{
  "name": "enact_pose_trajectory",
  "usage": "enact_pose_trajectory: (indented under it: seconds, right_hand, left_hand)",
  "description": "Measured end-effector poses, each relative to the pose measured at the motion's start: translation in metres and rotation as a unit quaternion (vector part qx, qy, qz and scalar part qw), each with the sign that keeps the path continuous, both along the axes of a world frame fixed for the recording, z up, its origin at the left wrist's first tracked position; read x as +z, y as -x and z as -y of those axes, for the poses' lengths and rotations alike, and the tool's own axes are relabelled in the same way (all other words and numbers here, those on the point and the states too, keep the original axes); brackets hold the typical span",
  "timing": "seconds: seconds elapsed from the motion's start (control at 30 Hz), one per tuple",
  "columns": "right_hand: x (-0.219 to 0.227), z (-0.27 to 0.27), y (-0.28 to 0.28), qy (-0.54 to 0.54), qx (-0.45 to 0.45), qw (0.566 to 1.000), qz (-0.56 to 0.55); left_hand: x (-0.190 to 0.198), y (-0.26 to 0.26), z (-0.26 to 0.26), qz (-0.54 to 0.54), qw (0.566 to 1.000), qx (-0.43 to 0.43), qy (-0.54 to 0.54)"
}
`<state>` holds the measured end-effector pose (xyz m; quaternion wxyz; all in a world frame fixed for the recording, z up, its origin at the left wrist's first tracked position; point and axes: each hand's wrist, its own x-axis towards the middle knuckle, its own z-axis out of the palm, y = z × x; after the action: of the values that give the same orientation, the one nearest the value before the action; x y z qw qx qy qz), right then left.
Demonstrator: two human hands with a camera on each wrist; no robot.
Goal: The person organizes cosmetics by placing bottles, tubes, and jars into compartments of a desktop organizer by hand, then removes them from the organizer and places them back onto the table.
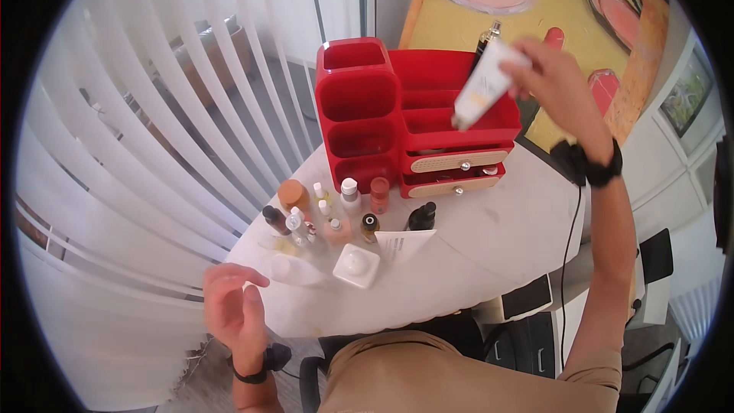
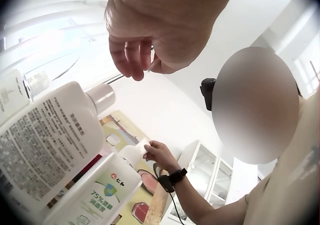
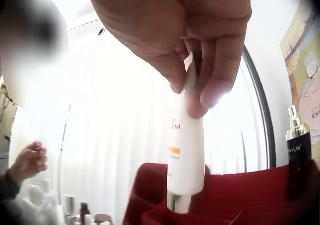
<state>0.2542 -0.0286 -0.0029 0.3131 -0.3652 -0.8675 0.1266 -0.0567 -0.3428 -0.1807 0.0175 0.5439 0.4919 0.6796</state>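
My right hand pinches a white squeeze tube by its flat end. The tube has a yellow band on its front, and its shiny cap points down over the upper trays of a red cosmetics organizer. In the right wrist view the thumb and fingers close on the top of the tube. My left hand hangs loosely curled and holds nothing, near the front left of the marble table. Two large white bottles stand close below it in the left wrist view.
A dark bottle with a gold top stands in the organizer's back right. Two woven-front drawers are pulled slightly out. Several small bottles and jars, among them a square white one, crowd the table's left half. Vertical blinds border the left.
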Motion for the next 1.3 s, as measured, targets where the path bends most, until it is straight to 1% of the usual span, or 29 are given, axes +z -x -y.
enact_pose_trajectory:
  seconds: [0.03, 0.07, 0.1, 0.17, 0.2, 0.23, 0.3, 0.33, 0.4, 0.43, 0.5, 0.53, 0.57, 0.63, 0.7, 0.73, 0.8, 0.83, 0.9, 0.93, 1.0, 1.03, 1.1, 1.17, 1.2, 1.23, 1.3]
  right_hand:
    - [-0.007, 0.021, -0.006, 0.006, 0.05, 0.999, 0.015]
    - [-0.02, 0.036, -0.01, 0.011, 0.037, 0.998, 0.047]
    - [-0.043, 0.04, -0.017, -0.036, 0.055, 0.993, 0.096]
    - [-0.081, 0.059, -0.02, -0.092, 0.109, 0.983, 0.118]
    - [-0.111, 0.058, -0.025, -0.128, 0.136, 0.973, 0.133]
    - [-0.131, 0.061, -0.024, -0.127, 0.135, 0.974, 0.133]
    - [-0.155, 0.065, -0.02, -0.038, 0.118, 0.978, 0.165]
    - [-0.155, 0.065, -0.021, -0.038, 0.118, 0.979, 0.164]
    - [-0.153, 0.059, -0.024, -0.013, 0.153, 0.973, 0.172]
    - [-0.142, 0.057, -0.025, -0.016, 0.153, 0.973, 0.171]
    - [-0.106, 0.047, -0.026, 0.048, 0.119, 0.979, 0.157]
    - [-0.1, 0.025, -0.029, 0.097, 0.083, 0.989, 0.077]
    - [-0.092, 0.0, -0.031, 0.147, 0.047, 0.988, -0.004]
    - [-0.063, -0.037, -0.024, 0.088, -0.05, 0.993, -0.068]
    - [-0.074, -0.116, -0.029, -0.047, -0.059, 0.988, -0.136]
    - [-0.076, -0.143, -0.025, -0.049, -0.057, 0.987, -0.139]
    - [-0.072, -0.178, -0.017, -0.193, -0.154, 0.966, -0.077]
    - [-0.067, -0.181, -0.01, -0.194, -0.152, 0.966, -0.082]
    - [-0.06, -0.182, 0.006, -0.082, -0.121, 0.989, -0.009]
    - [-0.061, -0.186, 0.008, -0.083, -0.118, 0.989, -0.012]
    - [-0.067, -0.192, 0.013, -0.021, -0.096, 0.994, -0.038]
    - [-0.066, -0.189, 0.014, -0.02, -0.092, 0.995, -0.039]
    - [-0.059, -0.171, 0.013, -0.091, -0.085, 0.989, -0.083]
    - [-0.031, -0.129, 0.008, -0.061, -0.097, 0.987, -0.116]
    - [-0.023, -0.108, 0.003, -0.082, -0.078, 0.985, -0.133]
    - [-0.017, -0.086, -0.004, -0.106, -0.061, 0.981, -0.152]
    - [-0.011, -0.031, -0.017, -0.086, -0.051, 0.985, -0.142]
  left_hand:
    - [0.003, -0.005, 0.0, -0.011, 1.0, -0.006, -0.005]
    - [0.005, -0.009, 0.001, -0.022, 1.0, -0.012, -0.01]
    - [0.008, -0.013, 0.001, -0.021, 1.0, -0.014, -0.009]
    - [0.011, -0.02, 0.003, -0.065, 0.998, -0.019, -0.01]
    - [0.011, -0.023, 0.002, -0.065, 0.998, -0.02, -0.01]
    - [0.011, -0.026, 0.002, -0.059, 0.998, -0.029, -0.013]
    - [0.011, -0.03, 0.0, -0.055, 0.998, -0.04, -0.012]
    - [0.011, -0.031, -0.001, -0.051, 0.998, -0.039, -0.01]
    - [0.011, -0.032, -0.001, -0.048, 0.998, -0.038, -0.008]
    - [0.01, -0.031, 0.001, -0.05, 0.998, -0.039, -0.001]
    - [0.007, -0.028, 0.002, -0.052, 0.998, -0.041, -0.001]
    - [0.005, -0.027, 0.002, -0.045, 0.998, -0.036, 0.002]
    - [0.004, -0.028, 0.002, -0.038, 0.999, -0.032, 0.008]
    - [0.005, -0.031, -0.001, -0.035, 0.999, -0.035, 0.005]
    - [0.008, -0.032, -0.001, -0.035, 0.999, -0.034, 0.001]
    - [0.009, -0.032, 0.0, -0.052, 0.998, -0.041, 0.011]
    - [0.01, -0.031, 0.003, -0.074, 0.996, -0.046, 0.017]
    - [0.01, -0.032, 0.004, -0.064, 0.997, -0.034, 0.011]
    - [0.009, -0.032, 0.007, -0.058, 0.998, -0.021, 0.004]
    - [0.009, -0.033, 0.009, -0.047, 0.999, -0.015, 0.006]
    - [0.009, -0.033, 0.011, -0.037, 0.999, -0.006, 0.009]
    - [0.009, -0.033, 0.012, -0.036, 0.999, -0.005, 0.011]
    - [0.008, -0.031, 0.014, -0.034, 0.999, -0.001, 0.019]
    - [0.007, -0.031, 0.013, -0.062, 0.998, -0.001, 0.031]
    - [0.007, -0.032, 0.013, -0.059, 0.997, -0.004, 0.04]
    - [0.008, -0.034, 0.01, -0.044, 0.998, -0.019, 0.034]
    - [0.008, -0.038, 0.005, -0.027, 0.999, -0.037, 0.027]
